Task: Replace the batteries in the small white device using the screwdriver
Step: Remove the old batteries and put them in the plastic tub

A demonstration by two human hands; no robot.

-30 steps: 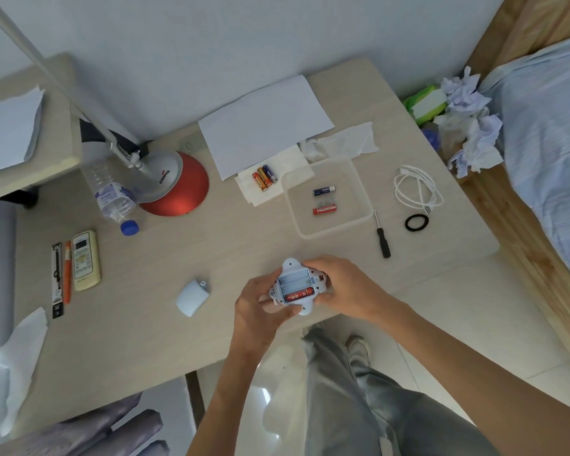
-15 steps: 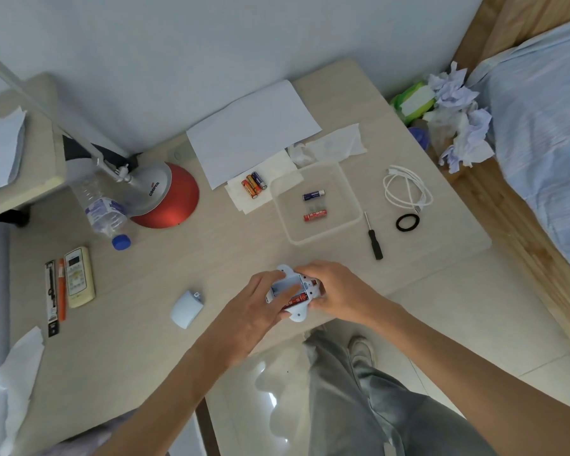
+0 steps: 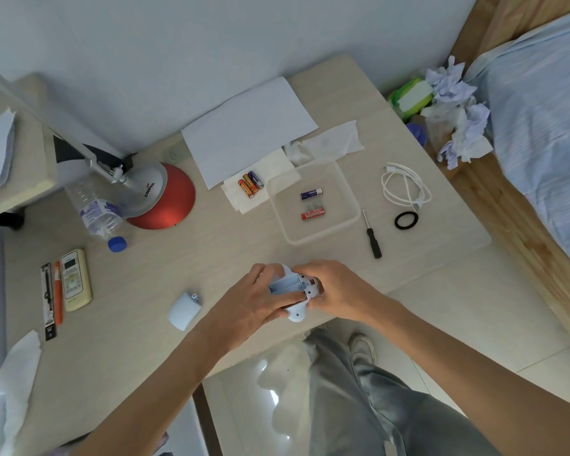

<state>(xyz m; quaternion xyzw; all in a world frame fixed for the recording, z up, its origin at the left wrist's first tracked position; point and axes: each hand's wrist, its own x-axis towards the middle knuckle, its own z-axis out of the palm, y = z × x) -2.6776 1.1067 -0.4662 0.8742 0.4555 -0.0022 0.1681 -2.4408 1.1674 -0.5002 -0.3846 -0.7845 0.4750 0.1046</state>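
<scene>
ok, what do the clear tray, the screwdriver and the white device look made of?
The tray looks like translucent plastic, slightly frosted: the desk shows through its floor. The screwdriver has a bright metal shaft, probably steel, and a matte black handle, plastic or rubber, cannot tell. The device looks like white moulded plastic, smooth with a faint sheen, judging by its rounded shell.

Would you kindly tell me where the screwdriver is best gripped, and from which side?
Grip the screwdriver by its thick black handle, the end nearer you, pinching across it from above; it lies flat on the table, and the thin shaft offers little hold.
</scene>
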